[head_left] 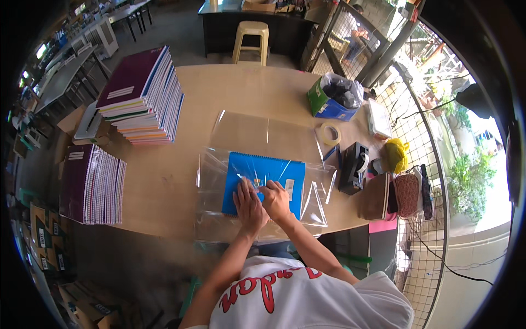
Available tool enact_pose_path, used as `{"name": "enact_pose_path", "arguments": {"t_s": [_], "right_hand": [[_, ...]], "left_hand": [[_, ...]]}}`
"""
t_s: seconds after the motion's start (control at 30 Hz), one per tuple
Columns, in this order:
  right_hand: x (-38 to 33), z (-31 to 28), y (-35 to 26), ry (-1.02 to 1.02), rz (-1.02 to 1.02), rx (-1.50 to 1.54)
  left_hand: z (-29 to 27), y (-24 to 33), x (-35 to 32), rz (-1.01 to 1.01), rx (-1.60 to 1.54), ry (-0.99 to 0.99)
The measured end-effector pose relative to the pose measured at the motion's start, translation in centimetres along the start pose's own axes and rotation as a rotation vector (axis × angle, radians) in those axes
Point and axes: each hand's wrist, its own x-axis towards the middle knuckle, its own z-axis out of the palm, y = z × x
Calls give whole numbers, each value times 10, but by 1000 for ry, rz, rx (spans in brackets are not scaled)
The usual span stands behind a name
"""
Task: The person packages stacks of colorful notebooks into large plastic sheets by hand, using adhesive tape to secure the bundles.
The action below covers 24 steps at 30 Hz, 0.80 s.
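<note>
A blue spiral-bound notebook (244, 167) lies on the table in front of me, with a small white label near its right side. Clear plastic film (211, 189) spreads around it past its edges, wrinkled and shiny. My left hand (250, 206) rests on the notebook's lower middle with its fingers stretched out flat. Right beside it, my right hand (276, 202) has its fingers curled together at the left fingertips. Whatever the right fingers pinch is too small to name. Another clear sheet (246, 129) lies flat beyond the notebook.
Purple-covered notebooks stand in a tall stack (131, 82) and a lower stack (90, 183) on the left. Along the right are a tape roll (337, 135), a blue-handled tool (330, 154), a black tape dispenser (353, 170), a lined box (320, 104) and a brown container (374, 197).
</note>
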Motion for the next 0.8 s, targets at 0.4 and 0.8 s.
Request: {"name": "enact_pose_path", "arguments": {"t_s": [0.4,0.8], "right_hand": [[-13,21,17,-275,52,-11],[-84,-59,30,-407,92,-18]], "left_hand": [[5,2,9,-121,-145,-26],[-52,-39,10,348,-172,-443]]}}
